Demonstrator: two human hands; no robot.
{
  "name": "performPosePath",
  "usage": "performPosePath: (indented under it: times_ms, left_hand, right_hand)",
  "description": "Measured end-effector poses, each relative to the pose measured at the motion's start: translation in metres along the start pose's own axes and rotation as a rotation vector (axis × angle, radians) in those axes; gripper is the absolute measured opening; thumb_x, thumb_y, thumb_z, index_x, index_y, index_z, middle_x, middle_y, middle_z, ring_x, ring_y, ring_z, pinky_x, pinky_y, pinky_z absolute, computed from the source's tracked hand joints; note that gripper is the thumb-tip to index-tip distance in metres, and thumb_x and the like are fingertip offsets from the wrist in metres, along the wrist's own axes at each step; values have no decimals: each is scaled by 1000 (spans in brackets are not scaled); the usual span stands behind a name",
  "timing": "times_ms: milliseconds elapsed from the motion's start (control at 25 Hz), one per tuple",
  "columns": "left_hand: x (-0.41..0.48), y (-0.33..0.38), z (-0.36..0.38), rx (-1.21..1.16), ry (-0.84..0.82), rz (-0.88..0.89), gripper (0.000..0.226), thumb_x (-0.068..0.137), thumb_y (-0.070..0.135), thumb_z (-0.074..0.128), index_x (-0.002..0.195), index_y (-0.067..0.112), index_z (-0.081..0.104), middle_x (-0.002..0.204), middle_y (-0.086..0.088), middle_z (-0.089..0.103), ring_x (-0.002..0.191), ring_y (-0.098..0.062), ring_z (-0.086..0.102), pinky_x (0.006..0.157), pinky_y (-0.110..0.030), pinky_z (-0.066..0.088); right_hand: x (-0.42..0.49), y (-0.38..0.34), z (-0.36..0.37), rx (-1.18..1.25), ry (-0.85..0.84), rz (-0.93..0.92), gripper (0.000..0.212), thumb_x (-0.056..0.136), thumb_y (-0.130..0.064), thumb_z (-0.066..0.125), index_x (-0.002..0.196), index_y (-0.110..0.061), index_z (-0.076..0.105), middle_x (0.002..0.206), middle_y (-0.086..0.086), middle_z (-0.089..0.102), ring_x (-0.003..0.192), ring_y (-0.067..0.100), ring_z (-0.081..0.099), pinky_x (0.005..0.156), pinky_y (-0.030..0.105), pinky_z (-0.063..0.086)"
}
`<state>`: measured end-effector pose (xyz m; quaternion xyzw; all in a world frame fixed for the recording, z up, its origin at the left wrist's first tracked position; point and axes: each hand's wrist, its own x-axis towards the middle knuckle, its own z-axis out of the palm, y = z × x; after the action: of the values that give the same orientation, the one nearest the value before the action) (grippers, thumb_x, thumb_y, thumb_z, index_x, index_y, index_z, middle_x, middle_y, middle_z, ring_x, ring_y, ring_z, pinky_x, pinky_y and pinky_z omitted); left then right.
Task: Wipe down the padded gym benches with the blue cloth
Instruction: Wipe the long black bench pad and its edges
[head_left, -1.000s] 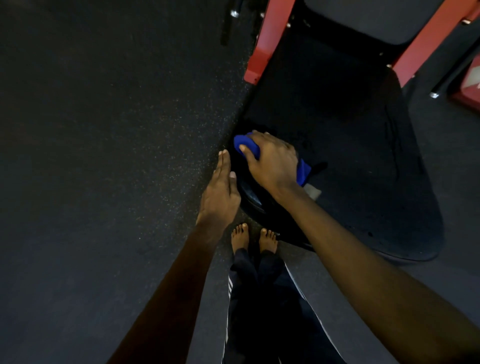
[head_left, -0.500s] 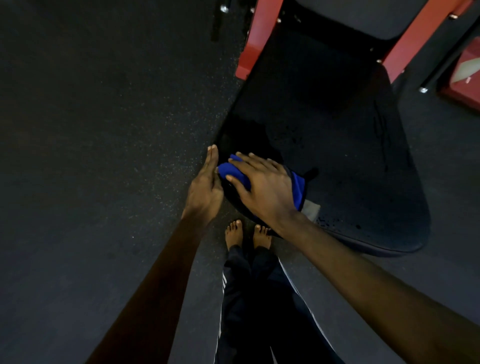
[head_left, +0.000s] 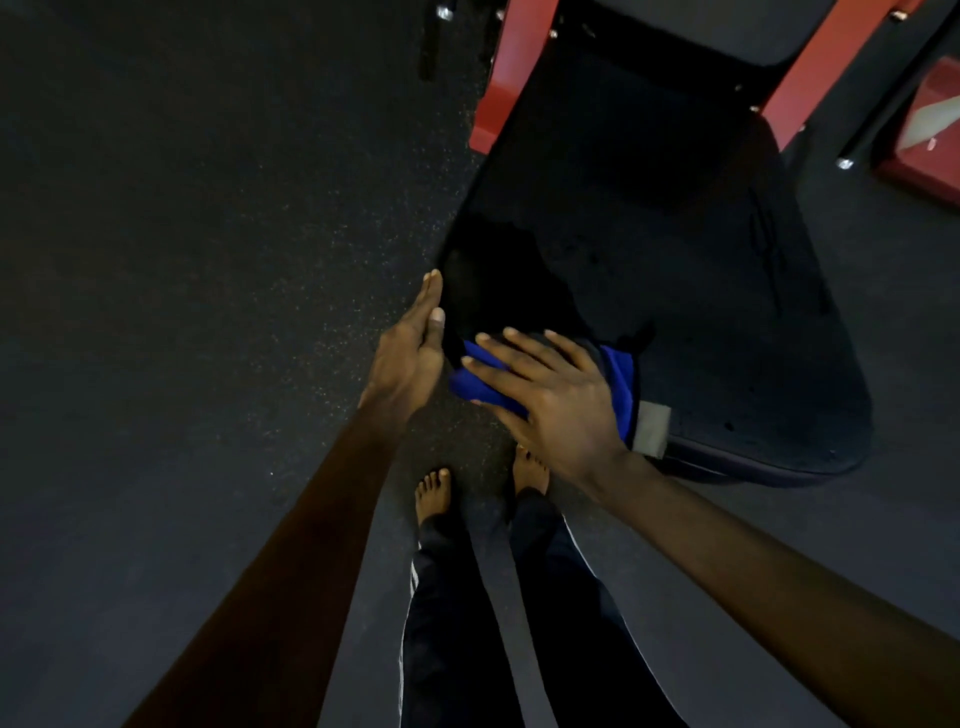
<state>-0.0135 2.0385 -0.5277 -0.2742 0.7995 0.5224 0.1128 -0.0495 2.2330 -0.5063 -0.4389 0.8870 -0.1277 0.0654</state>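
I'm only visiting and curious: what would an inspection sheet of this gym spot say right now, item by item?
Surface: black padded bench; a darker patch lies beyond the cloth, wet or shadow, cannot tell.
Job's things: blue cloth lies on the bench's near corner, with a grey tag at its edge.
Clutter: nothing seen.
Hands: right hand presses flat on the cloth, fingers spread; left hand is open, fingers straight, at the bench's edge.
Cables: nothing seen.
Surroundings: speckled dark floor, red frame behind the bench, bare feet on the floor.
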Motion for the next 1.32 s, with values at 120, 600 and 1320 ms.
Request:
performPosePath:
  times_ms: [120, 600, 1320]
  left_hand:
    - [9, -1, -15, 29, -67, -55, 45, 111, 30, 32, 155, 26, 36, 160, 2, 35, 147, -12, 30, 115, -19, 23]
    - [8, 5, -40, -30, -172, -56, 56, 109, 47, 9, 149, 33, 45, 158, 6, 40, 147, -14, 30, 117, -30, 16]
    - [11, -5, -15, 94, -28, 52, 51, 104, 31, 52, 152, 18, 41, 155, -5, 44, 144, -19, 40, 117, -28, 34]
  right_hand:
    - [27, -23, 9, -84, -57, -49, 46, 88, -30, 68, 133, -29, 63, 148, -3, 54, 139, 22, 47, 115, 48, 32]
    - [6, -32, 6, -200, -59, 35, 56, 84, -24, 73, 138, -27, 59, 152, -3, 49, 142, 23, 43, 116, 47, 30]
    - [10, -39, 23, -282, -16, -24, 48, 88, -24, 68, 136, -25, 61, 153, -2, 48, 144, 25, 41, 115, 48, 31]
